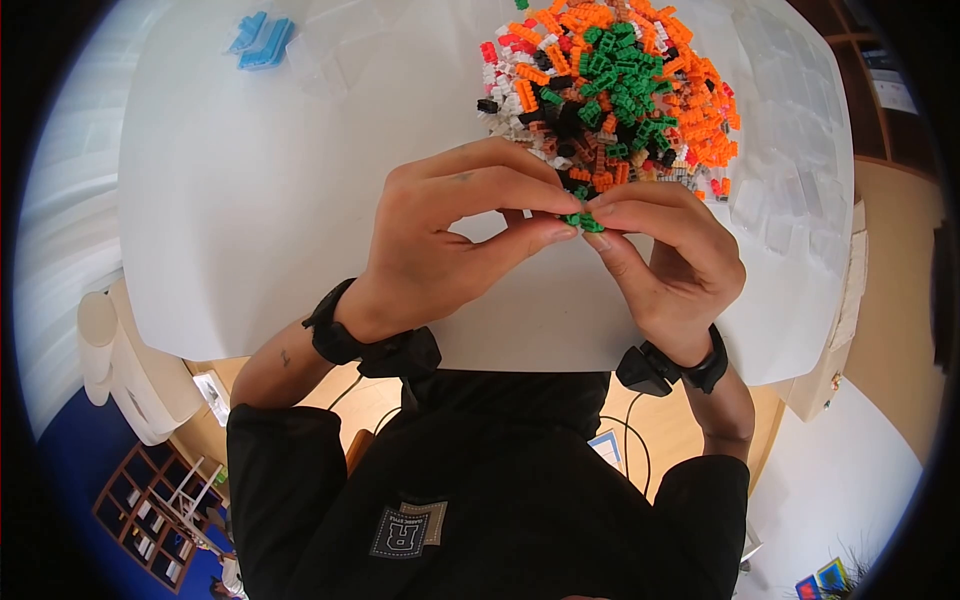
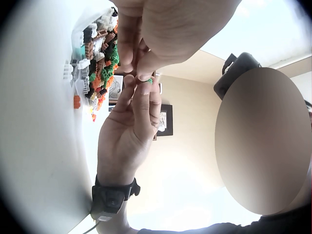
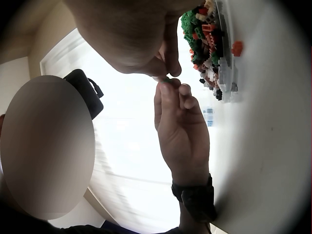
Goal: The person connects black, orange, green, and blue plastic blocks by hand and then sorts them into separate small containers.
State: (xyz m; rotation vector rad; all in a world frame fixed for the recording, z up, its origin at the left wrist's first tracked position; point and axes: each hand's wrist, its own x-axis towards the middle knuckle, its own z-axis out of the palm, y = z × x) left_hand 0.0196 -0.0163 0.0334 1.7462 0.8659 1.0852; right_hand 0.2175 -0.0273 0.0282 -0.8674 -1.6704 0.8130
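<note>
Close to the table's near edge, in the head view, my two hands meet fingertip to fingertip over small green building bricks (image 1: 584,222). My left hand (image 1: 440,220) pinches them between thumb and index finger from the left. From the other side my right hand (image 1: 675,255) grips them with thumb and fingers. Both wrist views show just a sliver of green brick (image 2: 150,81) between the fingertips; the rest is hidden by the fingers. Right behind the hands lies a heap of small bricks (image 1: 625,80) in green, orange, black, white, brown and red.
The white table (image 1: 250,200) extends to the left of the hands. Clear plastic boxes (image 1: 790,190) line its right side. Blue plastic pieces (image 1: 265,45) lie at the far left. An orange brick (image 3: 237,48) sits apart from the heap in the right wrist view.
</note>
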